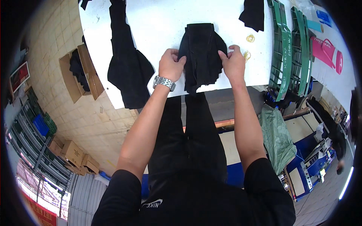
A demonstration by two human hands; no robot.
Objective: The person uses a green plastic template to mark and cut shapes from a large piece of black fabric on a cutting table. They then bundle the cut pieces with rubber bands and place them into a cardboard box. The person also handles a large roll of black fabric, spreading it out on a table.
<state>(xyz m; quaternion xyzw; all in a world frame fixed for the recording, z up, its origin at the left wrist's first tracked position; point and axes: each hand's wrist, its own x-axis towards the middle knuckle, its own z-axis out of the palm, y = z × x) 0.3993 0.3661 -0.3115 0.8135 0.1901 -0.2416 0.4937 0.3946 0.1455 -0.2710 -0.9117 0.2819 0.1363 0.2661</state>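
A stack of black cut fabric pieces (203, 52) lies on the white table (162, 22), near its front edge. My left hand (171, 65), with a metal watch on its wrist, grips the stack's left edge between thumb and fingers. On the opposite side my right hand (232, 64) pinches the right edge the same way. Some lower corners of the stack hang at the table's edge. To the left lies a longer pile of black fabric pieces (129, 75), apart from my left hand. Beyond my right hand are yellow rubber bands (247, 56).
Green metal racks (283, 52) border the table's right side, with a pink object (326, 54) past them. More black fabric (253, 15) lies at the far right. An open cardboard box (81, 73) holding dark cloth stands left of the table. A green plastic sheet (277, 139) hangs at right.
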